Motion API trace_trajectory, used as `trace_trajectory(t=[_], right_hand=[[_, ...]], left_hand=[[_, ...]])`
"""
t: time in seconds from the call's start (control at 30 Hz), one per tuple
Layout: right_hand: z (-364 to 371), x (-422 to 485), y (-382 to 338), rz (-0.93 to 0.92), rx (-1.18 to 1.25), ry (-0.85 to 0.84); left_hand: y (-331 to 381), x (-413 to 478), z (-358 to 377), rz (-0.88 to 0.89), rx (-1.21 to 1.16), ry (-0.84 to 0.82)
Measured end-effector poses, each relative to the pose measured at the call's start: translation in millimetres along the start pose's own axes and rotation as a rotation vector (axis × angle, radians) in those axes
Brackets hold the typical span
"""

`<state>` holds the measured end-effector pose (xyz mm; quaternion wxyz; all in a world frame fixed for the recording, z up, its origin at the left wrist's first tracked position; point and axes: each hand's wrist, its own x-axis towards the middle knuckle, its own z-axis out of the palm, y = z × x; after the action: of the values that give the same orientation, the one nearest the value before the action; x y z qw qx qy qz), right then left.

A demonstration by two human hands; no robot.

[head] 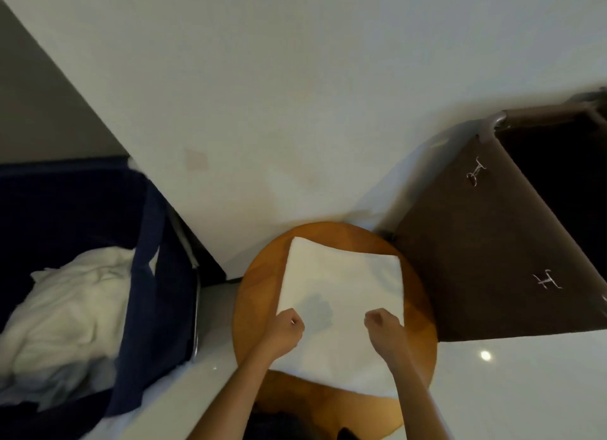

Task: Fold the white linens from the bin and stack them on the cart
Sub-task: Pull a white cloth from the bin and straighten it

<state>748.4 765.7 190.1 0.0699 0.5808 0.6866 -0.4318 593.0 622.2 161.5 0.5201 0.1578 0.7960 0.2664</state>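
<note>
Head view, looking steeply down. Single frame, dim light, some blur at the left.

Layout: linen (pixel 341 275) lies flat on a round wooden table (pixel 254 295), partly folded into a rough rectangle. Its near edge reaches almost to the table's near side. Bin (pixel 157 275), dark blue fabric, stands just left of the table. Inside it is a crumpled white pile (pixel 65 308), so more pieces are left to fold. Cart (pixel 476 259), brown fabric on a metal frame, stands just right of the table and close against it. Its inside is dark; I cannot tell if anything is stacked there.

Why this arrangement (judgement): the table sits between source and destination, so a piece can go from bin to table to cart with little reach. Laying the linen flat on a firm top lets the edges be squared before the next fold.

Hands: left hand (pixel 285 331) is at the linen's left edge, right hand (pixel 382 328) is near its right edge. Both sit about level with each other, well apart across the cloth. Both show curled fingers with knuckles up, fist-like, and look to be pinching the fabric at each side. The actual pinch is hidden under the knuckles, so this is an inference. Forearms come in from the bottom of the frame and spread slightly towards the hands, with wrists roughly straight.

Step in hand (judgement): mid-fold. A matched grip on opposite edges suits carrying one end of the cloth over the other.
</note>
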Motion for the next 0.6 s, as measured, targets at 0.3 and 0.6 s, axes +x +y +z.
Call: trace_trajectory(t=[0.3,0.6], right_hand=[[52,-42,21,-0.188,-0.149,-0.268],[116,-106,29,-0.37,-0.316,-0.51]], left_hand=[[-74,-87,27,-0.077,-0.059,0.167],[-155,-168,36,-0.295,-0.115,0.3]])
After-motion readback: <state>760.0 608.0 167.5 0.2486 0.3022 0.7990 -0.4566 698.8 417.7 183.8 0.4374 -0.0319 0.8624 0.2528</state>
